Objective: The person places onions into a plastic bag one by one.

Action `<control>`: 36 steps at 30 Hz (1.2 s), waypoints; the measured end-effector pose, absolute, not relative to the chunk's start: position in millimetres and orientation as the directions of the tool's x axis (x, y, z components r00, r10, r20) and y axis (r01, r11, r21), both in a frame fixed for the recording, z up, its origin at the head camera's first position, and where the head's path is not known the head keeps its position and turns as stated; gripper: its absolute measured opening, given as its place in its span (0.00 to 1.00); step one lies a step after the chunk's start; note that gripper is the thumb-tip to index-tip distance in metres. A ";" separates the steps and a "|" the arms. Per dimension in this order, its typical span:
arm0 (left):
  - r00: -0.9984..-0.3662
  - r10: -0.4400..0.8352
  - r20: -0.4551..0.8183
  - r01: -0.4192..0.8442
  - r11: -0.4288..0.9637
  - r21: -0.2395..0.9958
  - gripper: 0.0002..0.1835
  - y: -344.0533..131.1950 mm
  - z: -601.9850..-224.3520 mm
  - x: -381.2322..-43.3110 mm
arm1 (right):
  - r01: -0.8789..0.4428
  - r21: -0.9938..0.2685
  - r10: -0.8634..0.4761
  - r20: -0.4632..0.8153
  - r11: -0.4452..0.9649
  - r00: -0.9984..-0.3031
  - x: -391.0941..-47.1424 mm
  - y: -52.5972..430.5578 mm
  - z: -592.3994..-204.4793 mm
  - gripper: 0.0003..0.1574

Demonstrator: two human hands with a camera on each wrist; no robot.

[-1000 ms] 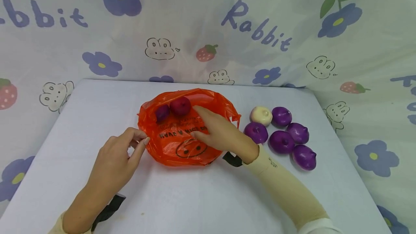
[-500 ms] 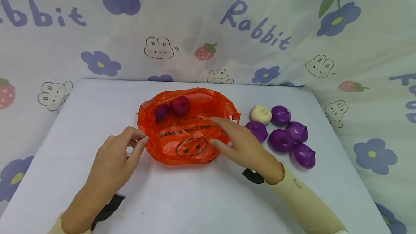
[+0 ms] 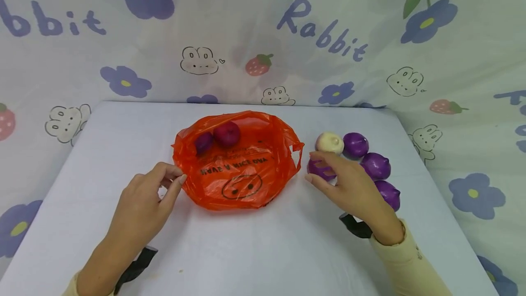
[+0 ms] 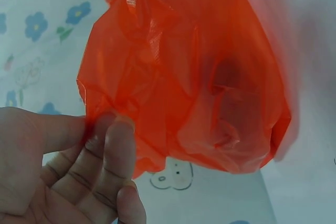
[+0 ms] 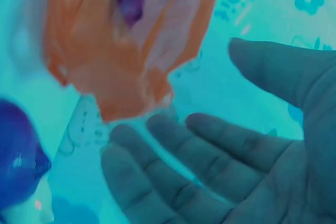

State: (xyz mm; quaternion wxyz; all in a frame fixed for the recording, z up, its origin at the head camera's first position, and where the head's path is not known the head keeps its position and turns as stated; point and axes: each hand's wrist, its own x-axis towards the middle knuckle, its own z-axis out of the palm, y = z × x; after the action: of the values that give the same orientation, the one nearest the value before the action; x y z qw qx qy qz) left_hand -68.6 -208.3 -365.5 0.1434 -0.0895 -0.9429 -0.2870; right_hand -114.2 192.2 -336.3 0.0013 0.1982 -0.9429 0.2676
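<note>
My left hand [image 3: 141,202] pinches the left edge of an orange-red plastic bag [image 3: 246,161] between thumb and fingers. In the left wrist view, the fingertips [image 4: 119,148] hold the bag's thin film. The bag lies with its mouth agape, and two purple onions [image 3: 227,134] show inside. My right hand [image 3: 357,191] hovers over the onions to the right, with nothing in its grasp. Its thumb and fingers are spread around the nearest purple onion [image 3: 318,169], contact unclear. The right wrist view shows the same hand [image 5: 283,182] with fingers extended and palm bare.
A white onion [image 3: 329,142] sits behind my right hand. Purple onions [image 3: 355,145] stand close by, one [image 3: 388,194] partly behind the hand, another hidden under it. All rest on a white table [image 3: 246,250] with a printed cloth backdrop [image 3: 230,22] behind it.
My right hand has moved from over the bag rightward to the onions, covering some of them. The left hand keeps its hold on the bag's edge.
</note>
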 end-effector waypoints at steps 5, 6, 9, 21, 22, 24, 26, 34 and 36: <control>-0.939 0.081 0.336 0.254 0.820 0.513 0.12 -209.2 -367.3 -67.9 | -0.271 -0.416 -0.286 0.026 0.868 -0.958 -118.2 204.2 -336.1 0.38; -0.939 0.079 0.336 0.253 0.820 0.513 0.12 -209.3 -367.4 -67.8 | -0.262 -0.404 -0.280 0.015 0.877 -0.960 -118.9 206.1 -336.5 0.39; -0.937 0.076 0.341 0.252 0.823 0.509 0.12 -209.1 -367.2 -67.6 | -0.256 -0.377 -0.276 0.001 0.890 -0.961 -120.9 211.3 -338.2 0.41; -0.935 0.083 0.344 0.256 0.828 0.498 0.13 -210.2 -365.4 -68.9 | -0.150 -0.370 -0.193 -0.084 0.917 -0.977 -130.8 226.0 -356.8 0.45; -0.936 0.085 0.343 0.258 0.828 0.499 0.13 -210.5 -365.3 -69.2 | -0.144 -0.375 -0.189 -0.088 0.916 -0.978 -131.2 227.2 -359.2 0.45; -0.937 0.084 0.338 0.255 0.827 0.501 0.13 -210.8 -365.5 -69.4 | -0.140 -0.380 -0.187 -0.089 0.914 -0.978 -132.6 229.4 -363.9 0.45; -0.939 0.081 0.335 0.251 0.827 0.503 0.13 -210.8 -365.8 -69.4 | -0.145 -0.385 -0.192 -0.085 0.911 -0.978 -134.9 231.0 -368.6 0.45; -0.936 0.076 0.343 0.253 0.823 0.508 0.13 -211.4 -365.5 -68.4 | -0.127 -0.372 -0.187 -0.129 0.919 -0.974 -143.0 229.2 -382.4 0.49; -0.937 0.074 0.340 0.249 0.825 0.507 0.13 -211.8 -364.1 -68.1 | -0.125 -0.372 -0.188 -0.136 0.920 -0.973 -143.7 226.9 -383.5 0.49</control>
State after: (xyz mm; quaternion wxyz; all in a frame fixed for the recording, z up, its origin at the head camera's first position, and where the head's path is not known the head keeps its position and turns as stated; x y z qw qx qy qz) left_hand -68.1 -211.8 -364.1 0.1547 -0.0858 -0.9427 -0.2829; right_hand -143.7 226.9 -383.5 -0.0847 0.0802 -0.9760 0.1839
